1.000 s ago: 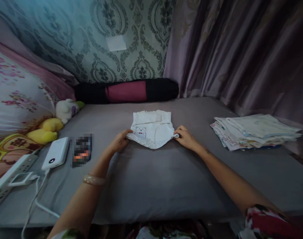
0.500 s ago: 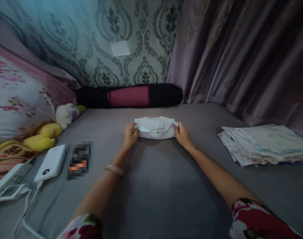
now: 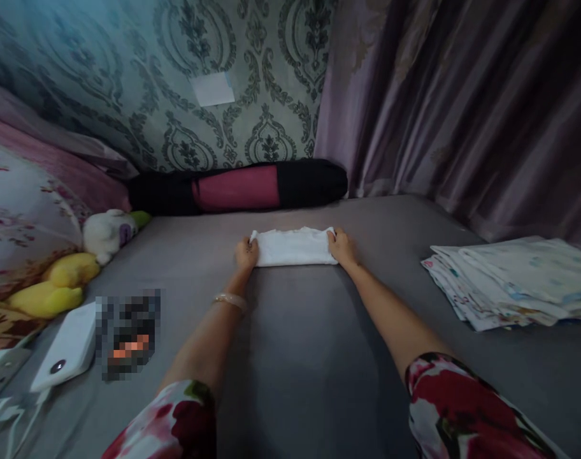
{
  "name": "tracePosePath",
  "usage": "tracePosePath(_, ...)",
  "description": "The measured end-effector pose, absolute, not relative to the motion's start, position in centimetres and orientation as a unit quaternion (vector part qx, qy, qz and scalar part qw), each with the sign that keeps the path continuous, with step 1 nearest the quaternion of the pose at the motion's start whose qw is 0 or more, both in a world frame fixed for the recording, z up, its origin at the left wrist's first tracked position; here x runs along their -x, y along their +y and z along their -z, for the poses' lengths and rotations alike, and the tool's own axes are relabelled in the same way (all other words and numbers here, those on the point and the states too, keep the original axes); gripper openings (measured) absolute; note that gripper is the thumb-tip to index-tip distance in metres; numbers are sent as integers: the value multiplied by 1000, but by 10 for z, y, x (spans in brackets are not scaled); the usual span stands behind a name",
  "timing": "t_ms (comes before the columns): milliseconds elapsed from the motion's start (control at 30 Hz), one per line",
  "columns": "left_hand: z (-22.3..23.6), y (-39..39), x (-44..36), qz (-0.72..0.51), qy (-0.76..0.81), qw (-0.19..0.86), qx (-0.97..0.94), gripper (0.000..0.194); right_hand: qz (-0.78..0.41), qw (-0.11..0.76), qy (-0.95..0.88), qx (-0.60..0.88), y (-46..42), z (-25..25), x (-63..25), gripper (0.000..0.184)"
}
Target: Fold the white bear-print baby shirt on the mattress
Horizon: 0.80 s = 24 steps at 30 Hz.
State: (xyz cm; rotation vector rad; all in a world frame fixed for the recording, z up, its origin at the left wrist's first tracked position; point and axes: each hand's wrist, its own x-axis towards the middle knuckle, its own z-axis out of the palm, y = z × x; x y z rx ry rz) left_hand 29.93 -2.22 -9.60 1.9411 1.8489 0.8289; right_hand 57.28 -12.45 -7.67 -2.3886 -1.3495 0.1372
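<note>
Clearly, the left hand and the right hand each pinch one end of the folded white cloth lying across the grey bed sheet, left of the cloth stack, with the black-and-red bolster lying beyond it against the patterned wall.

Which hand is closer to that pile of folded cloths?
The right hand. It grips the right end of the white cloth, left of the pile of folded cloths. The left hand holds the cloth's far left end, farther from the pile.
</note>
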Motion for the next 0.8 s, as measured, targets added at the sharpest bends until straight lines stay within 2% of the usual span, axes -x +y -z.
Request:
tracePosePath(133,96,-17,-295,-276,651,171,-686,33,-89,233,-484,839,-118,78,-583,43)
tracePosePath(267,93,-14,-293,-297,655,207,-663,33,-216,350,-465,784,-122,75,-597,49)
tracePosePath(367,90,-18,-285,-326,662,239,-631,33,-301,411,-407,758,-138,73,-604,44)
tracePosePath(467,86,-30,-270,-325,659,296,-610,37,-307,371,-401,779,-163,74,-607,35)
tracePosePath(633,76,-62,-242,-266,634,364,-629,49,-265,302,-537,742,-194,79,-603,22)
tracePosePath(800,79,-78,-238,-252,590,397,-657,39,-203,280,-562,752,-196,80,-585,16)
